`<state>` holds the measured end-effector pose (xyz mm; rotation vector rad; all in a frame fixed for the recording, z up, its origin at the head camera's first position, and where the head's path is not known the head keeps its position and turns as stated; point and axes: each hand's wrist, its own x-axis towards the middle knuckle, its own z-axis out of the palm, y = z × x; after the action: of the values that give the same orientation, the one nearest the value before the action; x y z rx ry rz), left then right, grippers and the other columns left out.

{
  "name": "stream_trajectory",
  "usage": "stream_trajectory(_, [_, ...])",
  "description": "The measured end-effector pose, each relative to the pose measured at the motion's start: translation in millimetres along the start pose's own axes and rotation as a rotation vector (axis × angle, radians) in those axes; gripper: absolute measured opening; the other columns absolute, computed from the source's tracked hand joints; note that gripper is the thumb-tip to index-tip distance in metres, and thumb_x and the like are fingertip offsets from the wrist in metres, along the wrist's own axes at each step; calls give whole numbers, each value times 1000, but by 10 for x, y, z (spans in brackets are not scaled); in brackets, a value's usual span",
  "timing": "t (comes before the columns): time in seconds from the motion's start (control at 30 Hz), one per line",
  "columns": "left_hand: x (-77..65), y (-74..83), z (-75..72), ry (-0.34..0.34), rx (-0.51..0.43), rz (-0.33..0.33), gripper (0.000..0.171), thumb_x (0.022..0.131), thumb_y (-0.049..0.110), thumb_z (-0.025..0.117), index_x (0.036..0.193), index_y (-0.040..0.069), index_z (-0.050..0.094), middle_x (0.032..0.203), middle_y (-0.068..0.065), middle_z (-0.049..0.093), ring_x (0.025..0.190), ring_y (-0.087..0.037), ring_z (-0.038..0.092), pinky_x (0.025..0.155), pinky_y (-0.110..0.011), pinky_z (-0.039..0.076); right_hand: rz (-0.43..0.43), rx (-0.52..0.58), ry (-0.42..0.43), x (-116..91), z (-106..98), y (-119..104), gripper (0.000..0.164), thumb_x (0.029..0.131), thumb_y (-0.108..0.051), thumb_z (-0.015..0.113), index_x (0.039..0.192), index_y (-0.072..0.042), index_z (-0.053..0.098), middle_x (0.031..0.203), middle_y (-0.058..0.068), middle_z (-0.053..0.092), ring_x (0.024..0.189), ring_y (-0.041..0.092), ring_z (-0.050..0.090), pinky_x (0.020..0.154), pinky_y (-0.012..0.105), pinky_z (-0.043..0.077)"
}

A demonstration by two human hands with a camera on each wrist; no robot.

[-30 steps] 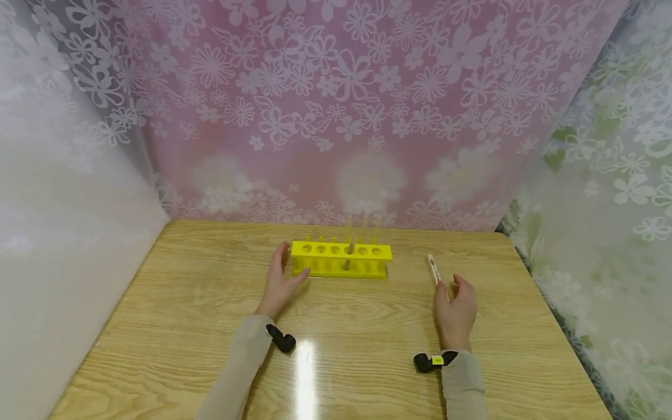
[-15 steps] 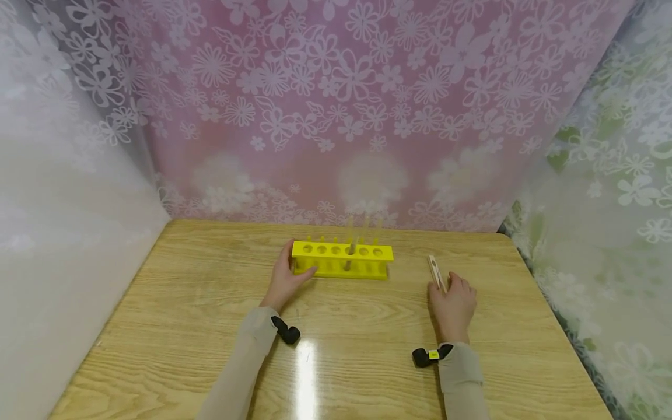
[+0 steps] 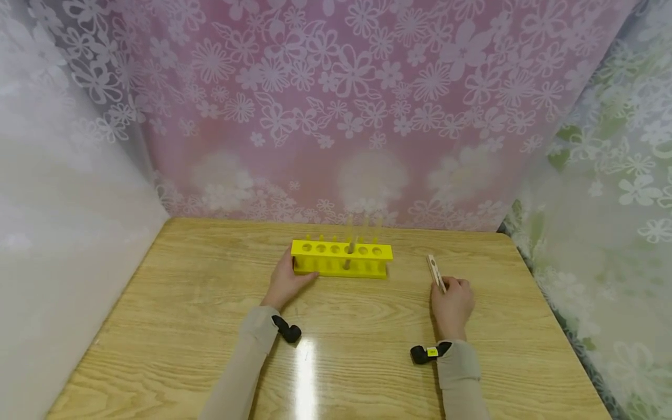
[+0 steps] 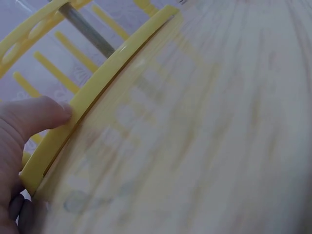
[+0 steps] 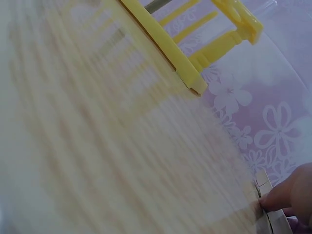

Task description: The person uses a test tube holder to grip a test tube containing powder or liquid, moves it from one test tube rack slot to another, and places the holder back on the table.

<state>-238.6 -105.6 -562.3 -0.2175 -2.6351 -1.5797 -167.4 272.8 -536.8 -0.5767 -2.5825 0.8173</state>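
Observation:
A yellow test tube rack [image 3: 336, 272] stands on the table, with a row of round holes in its top bar. My left hand [image 3: 286, 280] grips its left end; in the left wrist view the thumb [image 4: 46, 113] lies on the front of the base, and most of the fingers are hidden. A grey tube or rod [image 4: 87, 29] leans through one hole down to the base. Clear tubes [image 3: 366, 224] rise faintly behind the right half. To the right, my right hand [image 3: 452, 303] pinches a wooden test tube clamp [image 3: 434, 269] near its lower end.
The wood-grain table [image 3: 367, 332] reaches back to a pink flowered curtain [image 3: 336, 146]. Pale sheets flank it at left [image 3: 63, 204] and right [image 3: 604, 233]. Short yellow pegs [image 3: 321, 237] stick up behind the rack's left half.
My left hand has moved right, from around the rack's end to gripping it. My right hand's fingers have closed on the clamp. The rack has hardly moved.

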Motion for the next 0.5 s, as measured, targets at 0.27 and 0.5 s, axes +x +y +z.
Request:
stream_trajectory(0.27, [19,-26,-5,16,18,16,82,76,30,86,144,10,44,133,-12,55,119,-30,56,102,-47,44,-4,-22,1,-14,22,-14,27,92,-15,63,111,4,67,108,25,56,97,48,52,83,61,38])
stream_trajectory(0.5, [20,-10,-2,11,0,16,80,77,28,86,144,11,44,131,-10,56,115,-28,57,99,-47,46,16,-20,-16,-12,6,-34,26,93,-13,63,112,4,67,108,24,55,98,48,51,83,59,38])
